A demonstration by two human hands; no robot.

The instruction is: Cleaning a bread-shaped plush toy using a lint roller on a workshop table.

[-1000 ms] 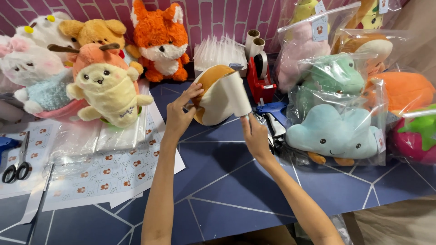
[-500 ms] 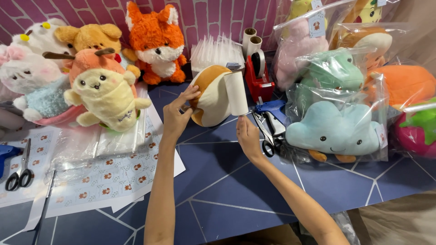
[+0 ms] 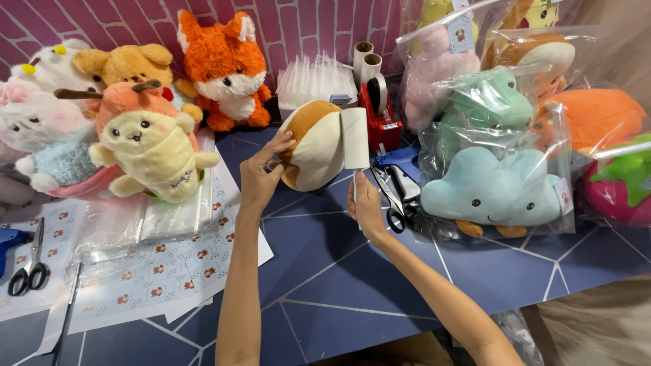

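Two hands are used: the round tan-and-cream plush toy (image 3: 315, 146) is gripped by the left hand (image 3: 261, 177), and the upright white lint roller (image 3: 354, 137), touching its right side, is grasped by the right hand (image 3: 367, 207).

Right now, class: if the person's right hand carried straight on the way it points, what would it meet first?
The right hand points up and away, holding the lint roller; probably the red tape dispenser beyond, though depth is unclear.

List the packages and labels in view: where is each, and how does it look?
Bagged cloud plush: right, pale blue, clear bag.
Bagged green plush: behind it.
Hang tag: top right, small, white.
Sticker sheets: left on table, white with small brown prints.
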